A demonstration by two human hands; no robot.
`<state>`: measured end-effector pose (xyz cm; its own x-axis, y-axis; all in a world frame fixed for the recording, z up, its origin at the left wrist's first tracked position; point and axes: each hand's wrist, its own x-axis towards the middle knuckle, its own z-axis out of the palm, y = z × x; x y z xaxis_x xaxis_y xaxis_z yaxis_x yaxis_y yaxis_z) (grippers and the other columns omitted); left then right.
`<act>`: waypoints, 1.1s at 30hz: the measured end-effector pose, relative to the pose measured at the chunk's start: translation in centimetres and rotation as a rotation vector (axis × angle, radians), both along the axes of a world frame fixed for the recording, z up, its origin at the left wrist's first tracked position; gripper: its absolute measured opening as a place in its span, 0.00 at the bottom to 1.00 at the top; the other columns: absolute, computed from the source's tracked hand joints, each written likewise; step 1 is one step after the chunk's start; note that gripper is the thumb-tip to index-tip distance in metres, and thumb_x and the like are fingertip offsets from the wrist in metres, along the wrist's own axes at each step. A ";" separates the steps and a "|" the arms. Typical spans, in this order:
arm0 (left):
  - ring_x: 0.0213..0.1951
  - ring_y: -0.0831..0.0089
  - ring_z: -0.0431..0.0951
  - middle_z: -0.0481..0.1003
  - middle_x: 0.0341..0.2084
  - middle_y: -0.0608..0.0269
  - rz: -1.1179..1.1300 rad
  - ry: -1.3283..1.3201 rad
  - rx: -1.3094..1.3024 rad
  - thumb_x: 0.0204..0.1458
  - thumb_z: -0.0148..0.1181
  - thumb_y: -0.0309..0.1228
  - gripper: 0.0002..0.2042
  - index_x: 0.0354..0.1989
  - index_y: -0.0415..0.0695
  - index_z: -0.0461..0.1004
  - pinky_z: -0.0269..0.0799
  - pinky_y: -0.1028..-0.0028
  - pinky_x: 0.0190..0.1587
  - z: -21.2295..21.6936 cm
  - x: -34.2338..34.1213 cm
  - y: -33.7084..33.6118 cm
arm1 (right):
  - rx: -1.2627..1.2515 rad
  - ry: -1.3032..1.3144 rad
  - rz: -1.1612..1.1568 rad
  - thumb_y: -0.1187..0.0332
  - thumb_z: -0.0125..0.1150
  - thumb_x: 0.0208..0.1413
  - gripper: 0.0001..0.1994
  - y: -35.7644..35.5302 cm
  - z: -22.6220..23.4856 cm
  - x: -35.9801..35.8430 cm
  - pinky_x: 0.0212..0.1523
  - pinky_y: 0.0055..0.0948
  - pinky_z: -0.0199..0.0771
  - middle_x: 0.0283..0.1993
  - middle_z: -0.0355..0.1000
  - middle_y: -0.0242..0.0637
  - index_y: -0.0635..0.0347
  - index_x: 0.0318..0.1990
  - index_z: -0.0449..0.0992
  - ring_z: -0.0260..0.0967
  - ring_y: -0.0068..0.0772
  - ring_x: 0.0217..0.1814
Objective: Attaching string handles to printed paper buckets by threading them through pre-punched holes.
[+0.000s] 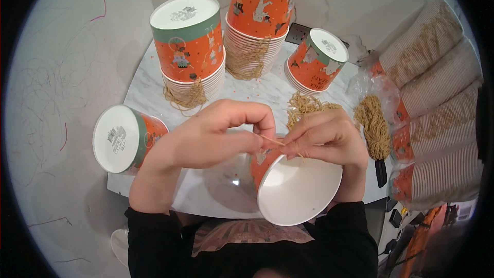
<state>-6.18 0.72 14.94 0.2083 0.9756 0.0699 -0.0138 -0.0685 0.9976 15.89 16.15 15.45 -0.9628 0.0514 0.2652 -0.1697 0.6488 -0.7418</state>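
Two hands are at work over one marble-patterned table (193, 195). The left hand (218, 136) is closed down to a pinch, thumb and forefinger gripping one thin tan cord (272, 140), the other fingers curled. The right hand (329, 136) is likewise pinched, its fingertips on the same cord at the upper rim of one tilted bucket (298, 195). The cord runs as a short straight length between the two hands; whether it passes through the bucket wall cannot be told, as the fingers cover that point. The bucket lies at the near edge of the table, before the person, its white interior facing the person; its outside is orange.

Inverted stacks of orange and green buckets on the table number three: two tall, at left (188, 46) and centre (262, 20), each draped with tan cords, and one short stack (318, 62) to the right. One bucket on its side (123, 139) lies at the left edge, white base outward; any nested inside cannot be seen.

Loose bundles of tan cord count two: one pile (303, 107) just behind the right hand, one long hank (375, 128) to its right. Beyond the hank lie four long nested stacks (437, 123) in clear plastic.
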 end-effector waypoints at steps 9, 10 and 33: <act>0.20 0.79 0.69 0.66 0.19 0.71 0.086 -0.302 -0.217 0.61 0.53 0.32 0.10 0.29 0.42 0.67 0.57 0.79 0.23 0.0 -1.1 0.2 | -0.101 -0.095 0.073 0.74 0.71 0.49 0.08 0.6 -2.8 -2.2 0.43 0.29 0.78 0.42 0.83 0.38 0.61 0.38 0.88 0.80 0.33 0.42; 0.19 0.79 0.67 0.67 0.20 0.71 0.199 -0.099 -0.160 0.63 0.53 0.33 0.10 0.31 0.41 0.67 0.58 0.79 0.24 -1.2 -0.9 0.9 | -0.101 -0.095 0.076 0.74 0.71 0.49 0.08 0.6 -3.0 -2.4 0.43 0.29 0.78 0.42 0.83 0.38 0.61 0.38 0.88 0.80 0.33 0.42; 0.36 0.63 0.79 0.76 0.28 0.63 0.327 1.015 0.123 0.45 0.72 0.34 0.11 0.35 0.44 0.83 0.71 0.66 0.39 -2.6 -1.3 0.8 | -0.485 -0.148 -0.332 0.77 0.69 0.55 0.10 1.0 -3.3 -2.3 0.39 0.19 0.69 0.33 0.77 0.28 0.64 0.42 0.76 0.71 0.14 0.37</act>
<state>-7.51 1.51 12.33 -0.0454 0.9926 0.1127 0.8552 -0.0197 0.5180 13.57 17.10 12.11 -0.8995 0.4369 0.0013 0.1110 0.2313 -0.9665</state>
